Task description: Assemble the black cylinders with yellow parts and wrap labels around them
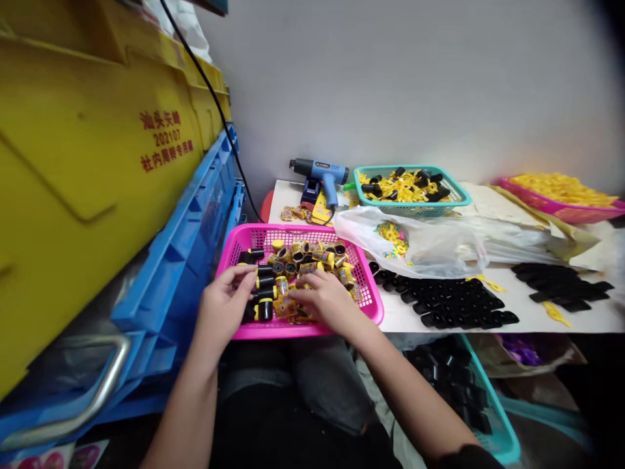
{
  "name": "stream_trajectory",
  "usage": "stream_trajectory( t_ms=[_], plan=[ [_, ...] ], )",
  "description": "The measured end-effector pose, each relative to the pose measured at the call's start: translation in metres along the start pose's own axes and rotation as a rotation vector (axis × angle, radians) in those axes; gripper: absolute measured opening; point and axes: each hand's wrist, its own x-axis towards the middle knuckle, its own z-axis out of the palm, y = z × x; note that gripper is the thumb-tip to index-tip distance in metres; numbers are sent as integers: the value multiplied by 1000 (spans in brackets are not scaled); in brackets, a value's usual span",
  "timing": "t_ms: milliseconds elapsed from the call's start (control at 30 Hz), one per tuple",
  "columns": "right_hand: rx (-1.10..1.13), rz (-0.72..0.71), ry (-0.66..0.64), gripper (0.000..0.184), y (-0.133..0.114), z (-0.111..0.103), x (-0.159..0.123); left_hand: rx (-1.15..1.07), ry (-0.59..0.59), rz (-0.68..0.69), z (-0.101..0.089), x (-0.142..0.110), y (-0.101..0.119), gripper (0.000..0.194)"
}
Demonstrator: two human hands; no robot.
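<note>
A pink basket sits before me on the table's edge. At its left side lie small black bottles with yellow ends. My left hand is over these bottles, thumb and fingers curled close together; whatever they grip is hidden. Across the basket, my right hand reaches in with fingers stretched and apart, just above loose yellow printed film sleeves. Small bottles wrapped in yellow printed film are heaped toward the back.
Behind stand a blue heat gun and a teal basket of yellow and black parts. A plastic bag and rows of black pieces lie rightward. Yellow and blue crates wall the left; a cable hangs.
</note>
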Motion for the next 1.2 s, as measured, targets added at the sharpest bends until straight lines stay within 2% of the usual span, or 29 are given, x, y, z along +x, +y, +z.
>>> stream_trajectory(
  t_ms=[67,133,200,267,333,400,500,600,700,767,867,933,1033,1133,1200],
  plan=[
    [156,-109,317,18,-1,-3,-13,-87,-116,-53,3,-8,-1,37],
    [266,-127,544,15,-5,-2,-20,-230,-316,-123,8,-15,1,37],
    [362,-78,623,15,-10,0,-22,-365,-448,-176,14,-21,4,38],
    [521,53,618,19,-15,3,-19,-429,-420,-191,17,-24,6,43],
    [783,256,546,24,-18,4,-15,-457,-295,-178,20,-25,6,45],
    [1042,433,394,27,-22,5,-8,-476,-182,-156,22,-26,5,46],
    [1201,514,232,25,-28,3,2,-467,-138,-129,23,-29,5,45],
    [1013,454,247,21,-32,-5,11,-427,-171,-92,18,-27,8,50],
    [737,332,202,20,-33,-18,19,-347,-181,-28,8,-21,10,62],
    [668,291,167,24,-33,-24,25,-288,-175,14,-1,-17,10,64],
    [663,265,144,35,-30,-25,39,-239,-63,33,-11,-10,8,53],
    [629,249,83,39,-28,-17,51,-255,90,26,-14,-7,4,36],
    [456,240,-151,32,-32,6,69,-310,267,20,-13,-3,-2,24],
    [310,294,-374,42,-46,34,83,-347,332,43,-9,-2,-4,23],
    [300,279,-431,48,-55,45,88,-364,356,55,-6,-4,-3,22]
  ],
)
